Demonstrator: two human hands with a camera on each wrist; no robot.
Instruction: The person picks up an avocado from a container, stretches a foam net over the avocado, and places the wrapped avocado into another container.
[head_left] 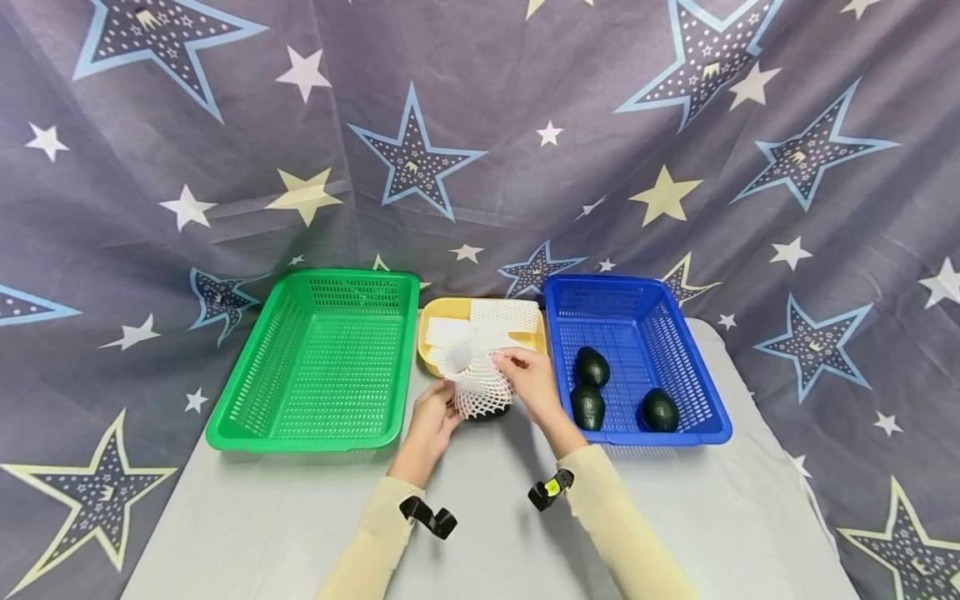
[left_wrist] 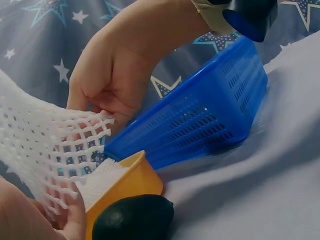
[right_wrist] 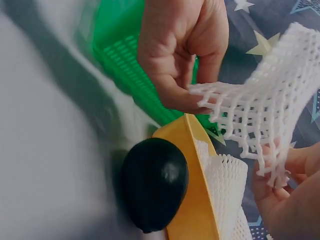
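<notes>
A white foam fruit net (head_left: pixel 482 390) hangs stretched between my two hands, its mesh mouth spread wide. My left hand (head_left: pixel 431 418) pinches one side of its edge, and my right hand (head_left: pixel 531 385) pinches the opposite side. On the table below the net lies a dark green avocado (right_wrist: pixel 155 182), beside the yellow container (right_wrist: pixel 194 185); in the head view the net hides most of it. Neither hand touches this avocado. More white foam nets (head_left: pixel 504 316) lie in the yellow container.
To the left stands a green basket (head_left: pixel 341 367) with nothing seen inside. A blue basket (head_left: pixel 626 333) on the right holds three avocados (head_left: pixel 660 410). A star-patterned curtain (head_left: pixel 465 158) hangs behind the pale-covered table (head_left: pixel 480 517).
</notes>
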